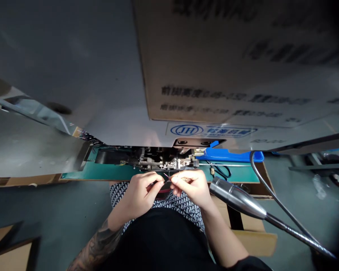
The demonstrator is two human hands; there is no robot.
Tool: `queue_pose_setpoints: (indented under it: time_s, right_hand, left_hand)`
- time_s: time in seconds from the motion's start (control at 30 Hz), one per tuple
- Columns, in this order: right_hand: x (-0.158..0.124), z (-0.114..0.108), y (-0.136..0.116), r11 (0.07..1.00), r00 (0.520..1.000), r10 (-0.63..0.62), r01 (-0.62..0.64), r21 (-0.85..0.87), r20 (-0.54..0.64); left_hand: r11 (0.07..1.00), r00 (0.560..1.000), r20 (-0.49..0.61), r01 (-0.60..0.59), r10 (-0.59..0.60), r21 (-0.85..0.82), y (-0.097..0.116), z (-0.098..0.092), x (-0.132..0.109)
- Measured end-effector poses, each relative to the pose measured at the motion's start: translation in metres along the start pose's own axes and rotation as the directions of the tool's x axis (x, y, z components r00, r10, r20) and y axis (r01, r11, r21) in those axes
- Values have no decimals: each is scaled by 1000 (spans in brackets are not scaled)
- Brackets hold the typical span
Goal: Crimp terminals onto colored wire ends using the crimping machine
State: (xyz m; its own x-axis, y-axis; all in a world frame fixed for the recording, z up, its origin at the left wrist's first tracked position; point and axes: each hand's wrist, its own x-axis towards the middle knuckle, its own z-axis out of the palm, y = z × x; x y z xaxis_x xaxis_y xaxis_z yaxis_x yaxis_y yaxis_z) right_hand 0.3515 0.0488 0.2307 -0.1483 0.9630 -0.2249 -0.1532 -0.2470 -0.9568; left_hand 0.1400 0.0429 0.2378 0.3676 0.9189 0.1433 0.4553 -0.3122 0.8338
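while both hands meet over the near edge of the worktop, about midway along it, the following are noted: one thin wire, reddish in part, located between the two sets of fingertips; its ends too fine to trace. one left hand, thumb and forefinger pinched on the wire. one right hand, fingers likewise pinched on the wire, thumb uppermost. one metal mechanism, just beyond the hands, with small blocks and rods. one pale machine housing, overhanging the worktop's far edge, bearing a printed sheet, lettering blurred, and a blue-lettered label. one blue tray, toward the worktop's far right corner. one black cable, looped near the right end, before the tray. one metal lamp head, on a flexible stem, beside the right hand and partly across the near right edge. one patterned garment, on the person's lap, below the hands.
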Motion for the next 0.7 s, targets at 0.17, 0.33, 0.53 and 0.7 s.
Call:
queue_pose_setpoints:
  time_s: [0.17, 0.33, 0.53, 0.7]
  right_hand:
    - [2, -2, 1, 998, 999, -20, 22, -55, 29]
    - [-2, 12, 0, 997, 984, -71, 70, -14, -162]
    - [3, 23, 10, 994, 952, -107, 106, -19, -287]
    - [4, 26, 15, 988, 931, -152, 132, -82, -333]
  left_hand:
    - [1000, 1000, 2, -11, 11, 28, 1, -2, 0]
    - [982, 982, -155, -77, 104, 171, 0, 9, -1]
    - [948, 936, -291, -108, 199, 300, -1, 23, -1]
    - [934, 928, -308, -99, 212, 343, 0, 25, -2]
